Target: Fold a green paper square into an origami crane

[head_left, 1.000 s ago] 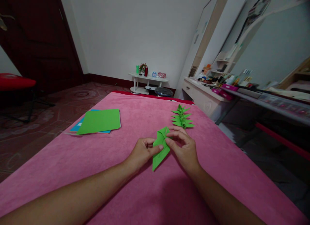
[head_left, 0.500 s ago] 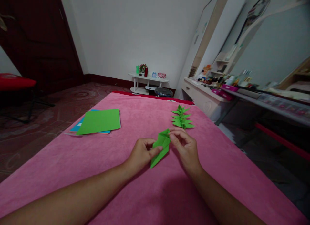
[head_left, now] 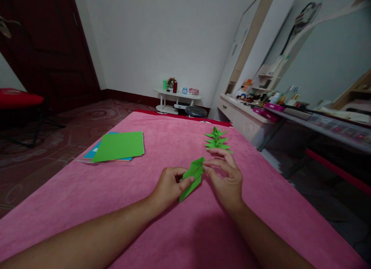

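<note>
The folded green piece is matt, creased paper, as is the spiky green piece; the stacked sheets look smooth and dull. The pink cloth has a soft, napped surface. The door resembles dark wood, its handle metal.

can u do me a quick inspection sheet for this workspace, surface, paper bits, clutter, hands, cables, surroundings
Surface: pink cloth, bare around the hands.
Paper: folded green paper in hand; spiky green paper piece ahead, partly hidden by the right hand; green sheet over a blue sheet on the left.
Clutter: assorted bottles at right, off the cloth.
Hands: left hand grips the folded green paper, thumb on top; right fingertips at its far edge, pinch unclear.
Cables: nothing seen for certain.
Surroundings: dark red door and red-seated stool left, white side table beyond.
</note>
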A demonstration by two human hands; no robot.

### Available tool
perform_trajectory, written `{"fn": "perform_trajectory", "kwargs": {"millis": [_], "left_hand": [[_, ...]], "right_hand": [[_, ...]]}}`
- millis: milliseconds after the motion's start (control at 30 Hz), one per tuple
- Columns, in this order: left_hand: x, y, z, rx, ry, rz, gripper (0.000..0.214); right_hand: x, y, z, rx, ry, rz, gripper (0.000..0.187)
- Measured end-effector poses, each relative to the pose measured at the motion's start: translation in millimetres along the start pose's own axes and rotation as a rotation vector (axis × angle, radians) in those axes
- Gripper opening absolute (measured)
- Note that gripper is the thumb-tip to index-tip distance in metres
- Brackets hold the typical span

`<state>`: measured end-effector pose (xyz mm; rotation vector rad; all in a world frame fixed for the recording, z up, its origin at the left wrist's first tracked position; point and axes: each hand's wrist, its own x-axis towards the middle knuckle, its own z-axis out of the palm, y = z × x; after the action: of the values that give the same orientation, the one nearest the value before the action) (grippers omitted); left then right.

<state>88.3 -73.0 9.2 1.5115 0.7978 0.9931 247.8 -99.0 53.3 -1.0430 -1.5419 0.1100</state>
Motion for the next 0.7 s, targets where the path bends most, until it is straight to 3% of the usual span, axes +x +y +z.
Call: {"fn": "perform_trajectory", "kwargs": {"millis": [700], "left_hand": [[-0.8,1.1,0.2,-0.062,-0.009,-0.036,0.027]], "right_hand": [[-1.9,7.8,-0.3,-0.094,0.022,-0.058,0.018]]}}
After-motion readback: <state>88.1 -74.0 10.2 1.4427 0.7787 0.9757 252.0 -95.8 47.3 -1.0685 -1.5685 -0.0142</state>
